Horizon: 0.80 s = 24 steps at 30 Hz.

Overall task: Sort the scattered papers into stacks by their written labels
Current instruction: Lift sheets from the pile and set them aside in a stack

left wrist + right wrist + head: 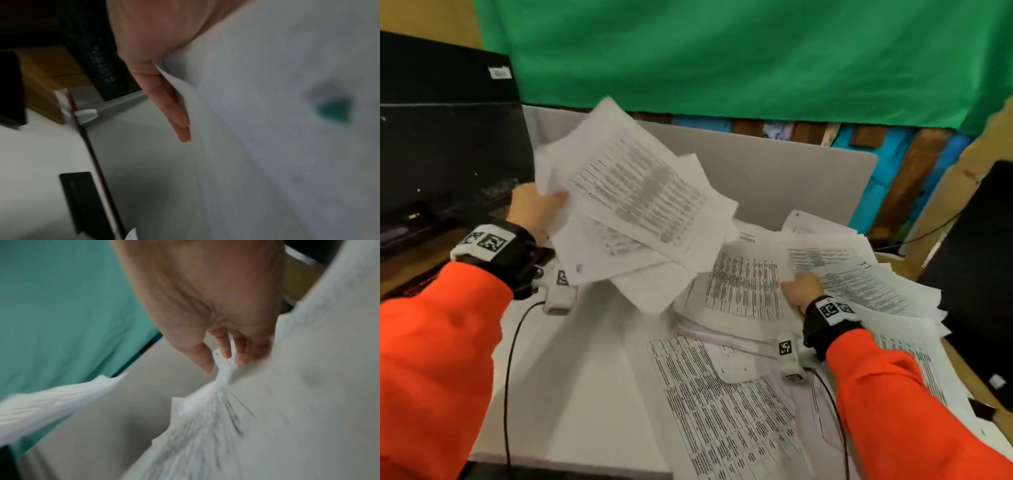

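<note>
My left hand [537, 212] grips a loose bundle of printed sheets [633, 205] and holds it up above the white table [585, 377], thumb on top. In the left wrist view its fingers [176, 113] lie under the bundle of sheets [287, 129]. My right hand [803, 289] grips the left edge of a fanned pile of papers [859, 274] at the table's right side. The right wrist view is blurred; there the fingers [224, 347] pinch a corner of the papers [226, 369]. More printed sheets [726, 394] lie flat across the middle and front right.
A black machine [448, 137] stands at the far left. A grey board [774, 178] leans upright behind the papers, with a green cloth [722, 58] hanging beyond it. A dark object [976, 274] sits at the right edge. Thin cables [508, 377] trail from both wrists.
</note>
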Motion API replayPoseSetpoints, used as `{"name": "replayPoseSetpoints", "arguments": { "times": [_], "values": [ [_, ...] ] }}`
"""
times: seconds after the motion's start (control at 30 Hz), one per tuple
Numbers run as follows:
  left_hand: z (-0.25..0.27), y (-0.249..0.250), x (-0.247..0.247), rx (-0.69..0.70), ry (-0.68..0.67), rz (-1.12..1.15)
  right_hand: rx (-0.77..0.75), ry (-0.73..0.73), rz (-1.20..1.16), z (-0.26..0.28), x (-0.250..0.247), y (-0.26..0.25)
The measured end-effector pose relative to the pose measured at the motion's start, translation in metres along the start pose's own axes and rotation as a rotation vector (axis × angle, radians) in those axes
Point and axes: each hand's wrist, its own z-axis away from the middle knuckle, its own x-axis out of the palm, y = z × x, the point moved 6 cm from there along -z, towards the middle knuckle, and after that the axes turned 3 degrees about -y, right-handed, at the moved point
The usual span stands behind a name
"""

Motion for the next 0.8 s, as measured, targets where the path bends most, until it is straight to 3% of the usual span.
{"name": "replayPoseSetpoints", "arguments": {
  "times": [0.07, 0.13, 0.2, 0.27, 0.33, 0.4, 0.5, 0.57, 0.63, 0.7, 0.8],
  "values": [
    [0.01, -0.012, 0.005, -0.016, -0.057, -0.001, -0.154, 0.039, -0.219, 0.013, -0.016, -0.023],
    [0.016, -0.014, 0.008, -0.015, -0.122, 0.008, -0.322, -0.142, -0.343, 0.035, -0.022, -0.057],
    [0.028, -0.006, 0.017, -0.007, -0.207, -0.01, -0.477, -0.339, -0.24, 0.058, -0.019, -0.09],
    [0.039, 0.002, 0.026, -0.012, -0.274, 0.001, -0.526, -0.427, -0.126, 0.069, -0.011, -0.106],
    [0.052, 0.009, 0.032, -0.034, -0.335, 0.046, -0.525, -0.431, -0.103, 0.071, -0.005, -0.109],
    [0.06, 0.003, 0.034, -0.106, -0.414, 0.154, -0.494, -0.423, -0.265, 0.071, -0.003, -0.101],
    [0.071, -0.03, 0.038, -0.25, -0.606, 0.239, -0.333, -0.332, -0.601, 0.067, -0.004, -0.073],
    [0.09, -0.053, 0.048, -0.409, -0.774, 0.397, -0.251, -0.304, -0.673, 0.065, 0.006, -0.056],
    [0.11, -0.067, 0.065, -0.461, -0.884, 0.395, -0.239, -0.353, -0.665, 0.072, 0.023, -0.048],
    [0.119, -0.075, 0.081, -0.392, -0.85, 0.348, -0.256, -0.399, -0.625, 0.08, 0.039, -0.047],
    [0.121, -0.089, 0.09, -0.364, -0.649, 0.337, -0.291, -0.384, -0.537, 0.086, 0.046, -0.044]
  ]
}}
